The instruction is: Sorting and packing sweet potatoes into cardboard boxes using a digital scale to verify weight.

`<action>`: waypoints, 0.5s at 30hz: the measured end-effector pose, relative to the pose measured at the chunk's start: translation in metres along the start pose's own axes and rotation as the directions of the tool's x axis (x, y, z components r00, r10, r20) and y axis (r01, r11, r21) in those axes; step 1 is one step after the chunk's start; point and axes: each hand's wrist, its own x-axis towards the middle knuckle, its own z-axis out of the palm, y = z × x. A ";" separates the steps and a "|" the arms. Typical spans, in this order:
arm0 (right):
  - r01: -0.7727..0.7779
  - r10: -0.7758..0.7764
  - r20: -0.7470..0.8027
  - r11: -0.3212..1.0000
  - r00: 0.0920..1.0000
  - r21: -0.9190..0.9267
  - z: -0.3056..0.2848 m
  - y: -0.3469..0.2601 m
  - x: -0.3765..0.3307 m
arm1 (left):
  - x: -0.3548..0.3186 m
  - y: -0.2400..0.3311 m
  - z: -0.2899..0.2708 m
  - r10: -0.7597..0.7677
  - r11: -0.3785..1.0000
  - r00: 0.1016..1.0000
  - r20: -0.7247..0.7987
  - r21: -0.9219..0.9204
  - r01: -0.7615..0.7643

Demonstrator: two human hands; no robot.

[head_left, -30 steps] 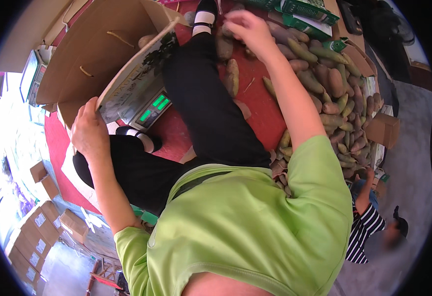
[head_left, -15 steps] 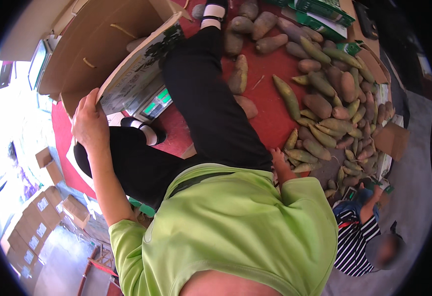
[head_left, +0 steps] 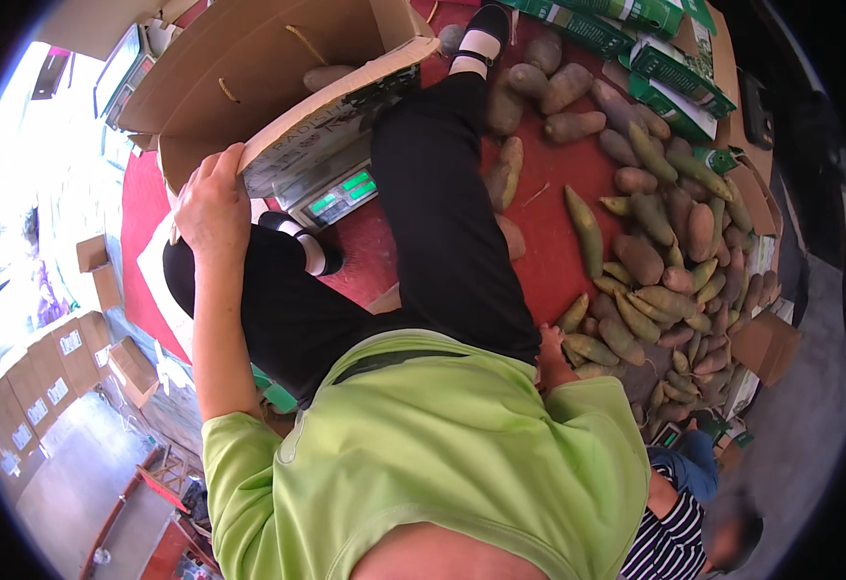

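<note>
My left hand [head_left: 212, 205] is closed on the near edge of an open cardboard box [head_left: 205, 82]. One radish [head_left: 328, 76] shows inside, near the rope handles. Beneath the box sits a digital scale [head_left: 344, 191] with lit green displays, partly hidden by the box wall. My right hand [head_left: 551, 350] is low beside my right thigh, next to the pile of green and reddish radishes [head_left: 650, 261]. Its fingers are partly hidden, and I cannot tell whether they hold anything. Another radish [head_left: 506, 174] lies apart on the red floor covering beside my right leg.
Green printed cartons [head_left: 670, 82] stand at the far right. A cardboard flap [head_left: 764, 345] sticks out beside the pile. A person in a striped shirt [head_left: 663, 527] is at the lower right. Brown boxes [head_left: 41, 377] line the left side, and a red surface [head_left: 375, 249] spreads under my feet.
The whole view has shifted, so the box and radishes sit further right. My left hand still grips the box edge. The person in stripes has moved lower and leftward in view.
</note>
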 end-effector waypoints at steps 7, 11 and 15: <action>0.178 -0.200 -0.106 0.966 0.974 -0.185 0.041 0.019 0.031 | 0.003 -0.001 0.006 0.035 0.999 0.999 -0.034 -0.018 -0.036; -0.093 0.136 -0.219 0.976 0.966 0.197 0.020 0.004 0.003 | 0.003 0.001 0.008 0.033 0.998 0.998 -0.047 -0.051 -0.035; 0.399 -0.465 -0.367 0.884 0.806 -0.243 -0.057 -0.035 -0.030 | 0.004 0.003 0.003 0.027 0.999 0.999 -0.036 -0.024 -0.028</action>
